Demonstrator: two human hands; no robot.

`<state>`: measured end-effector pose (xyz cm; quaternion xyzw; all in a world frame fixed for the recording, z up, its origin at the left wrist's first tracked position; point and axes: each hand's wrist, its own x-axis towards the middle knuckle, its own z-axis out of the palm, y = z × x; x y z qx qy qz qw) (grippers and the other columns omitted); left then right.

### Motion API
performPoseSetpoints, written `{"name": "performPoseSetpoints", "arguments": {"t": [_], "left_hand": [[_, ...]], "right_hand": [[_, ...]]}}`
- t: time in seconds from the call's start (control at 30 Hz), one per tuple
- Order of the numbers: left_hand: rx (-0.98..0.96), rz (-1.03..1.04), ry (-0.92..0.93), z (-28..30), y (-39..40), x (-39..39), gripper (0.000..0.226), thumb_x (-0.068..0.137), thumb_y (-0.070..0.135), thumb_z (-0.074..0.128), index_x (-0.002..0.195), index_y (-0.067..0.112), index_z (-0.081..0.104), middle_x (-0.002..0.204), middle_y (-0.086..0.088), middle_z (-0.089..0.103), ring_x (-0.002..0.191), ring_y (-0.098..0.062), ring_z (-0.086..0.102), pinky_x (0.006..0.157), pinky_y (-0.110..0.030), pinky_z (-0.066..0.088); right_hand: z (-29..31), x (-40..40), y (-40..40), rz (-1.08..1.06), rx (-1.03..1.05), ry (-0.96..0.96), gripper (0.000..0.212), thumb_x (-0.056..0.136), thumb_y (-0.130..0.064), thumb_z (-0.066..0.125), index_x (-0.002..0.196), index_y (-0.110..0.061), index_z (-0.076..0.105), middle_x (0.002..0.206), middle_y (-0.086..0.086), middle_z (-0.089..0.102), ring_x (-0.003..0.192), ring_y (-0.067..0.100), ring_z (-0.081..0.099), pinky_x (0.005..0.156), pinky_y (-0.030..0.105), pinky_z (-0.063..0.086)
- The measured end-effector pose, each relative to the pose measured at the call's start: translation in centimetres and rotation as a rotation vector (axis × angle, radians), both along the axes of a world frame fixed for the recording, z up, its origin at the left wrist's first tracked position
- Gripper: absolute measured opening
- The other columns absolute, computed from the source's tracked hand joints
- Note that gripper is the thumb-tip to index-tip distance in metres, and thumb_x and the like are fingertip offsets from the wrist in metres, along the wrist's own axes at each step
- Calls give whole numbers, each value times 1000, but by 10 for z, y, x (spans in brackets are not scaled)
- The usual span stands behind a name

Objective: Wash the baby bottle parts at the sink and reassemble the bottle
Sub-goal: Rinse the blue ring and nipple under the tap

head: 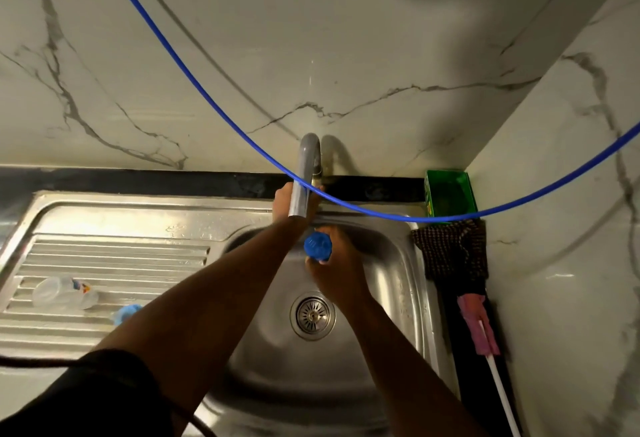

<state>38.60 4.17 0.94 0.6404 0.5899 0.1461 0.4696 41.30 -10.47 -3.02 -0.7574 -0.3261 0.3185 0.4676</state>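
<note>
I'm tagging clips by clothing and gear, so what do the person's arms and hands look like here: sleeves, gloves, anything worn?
Both forearms are bare, and no gloves show. The left hand is partly hidden behind the faucet; the right hand shows no rings that can be made out. A black sleeve covers the left upper arm, and a thin dark cord runs across it. No right sleeve is in view.

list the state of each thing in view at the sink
blue ribbed bottle part: held under the spout by the right hand
left hand: reaching behind the grey metal tap, grip hidden
clear plastic bottle: lying on its side on the steel draining board
steel sink: no standing water
</note>
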Motion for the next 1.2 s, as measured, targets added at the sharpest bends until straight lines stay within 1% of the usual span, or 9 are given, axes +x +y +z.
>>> {"name": "performPoseSetpoints", "arguments": {"t": [0.33, 0.47, 0.6, 0.67, 0.77, 0.83, 0.93, 1.1, 1.2], "left_hand": [[-236, -183, -166, 14, 2, -31, 7, 96, 13, 67, 96, 8, 63, 94, -12, 68, 95, -27, 68, 94, -47, 58], [-704, -93, -260, -3, -21, -62, 43, 103, 45, 50, 122, 9, 66, 104, -15, 75, 91, -27, 74, 80, -42, 63], [-783, 10, -579, -8, -42, -86, 57, 99, 56, 50, 124, 8, 66, 98, -14, 71, 77, -17, 68, 69, -29, 61], [-607, 14, -569, -6, -48, -90, 60, 96, 61, 51, 112, 7, 70, 90, -12, 71, 69, -14, 64, 63, -24, 55], [-418, -1, -400, 5, -51, -89, 69, 92, 74, 39, 71, 14, 65, 60, -5, 59, 52, -14, 50, 51, -23, 43], [-383, 27, -262, 11, -44, -87, 76, 92, 80, 26, 68, 17, 60, 52, 0, 52, 43, -11, 43, 43, -23, 34], [-472, -74, -208, 20, -39, -89, 77, 92, 81, 21, 74, 16, 57, 56, 0, 53, 43, -10, 40, 43, -23, 32], [-351, -10, -351, 29, -57, -72, 50, 106, 54, 32, 99, 13, 60, 81, -11, 63, 60, -13, 55, 54, -24, 45], [-593, 106, -441, 37, -45, -76, 67, 102, 66, 26, 81, 11, 59, 60, -5, 52, 42, -12, 43, 37, -20, 35]], "right_hand": [[8, -6, 5, 46, 78, -134, 50, 86, -37, 81, 131, -27, 59, 123, -8, 62, 110, 11, 63, 91, 26, 53], [16, -3, 2, -88, 147, -145, 45, 82, -34, 84, 118, -23, 59, 112, -7, 70, 101, 14, 70, 84, 37, 60], [12, -6, -5, 43, 95, -675, 26, 88, -40, 71, 104, -20, 74, 128, 1, 62, 110, 18, 57, 86, 31, 53], [16, -6, -2, 81, 73, -492, 21, 90, -29, 76, 108, -19, 75, 121, 0, 64, 95, 11, 60, 76, 25, 50], [39, -15, 4, 221, 1, 204, 30, 101, -17, 66, 130, -18, 62, 113, 4, 72, 75, 13, 68, 56, 18, 47], [44, -18, 3, 343, -33, 75, 39, 102, -20, 65, 139, -19, 57, 118, -3, 68, 82, 16, 69, 62, 18, 53], [48, -9, 5, 366, -55, -355, 22, 101, -36, 64, 116, -20, 68, 103, -1, 69, 86, 13, 64, 76, 31, 54], [71, -9, 21, -32, -34, 332, 30, 109, -43, 45, 120, -23, 64, 98, 4, 66, 71, 9, 58, 60, 23, 49], [68, -15, 15, 182, -1, 242, 20, 107, -41, 53, 117, -27, 63, 91, 1, 66, 70, 6, 62, 58, 18, 50]]}}
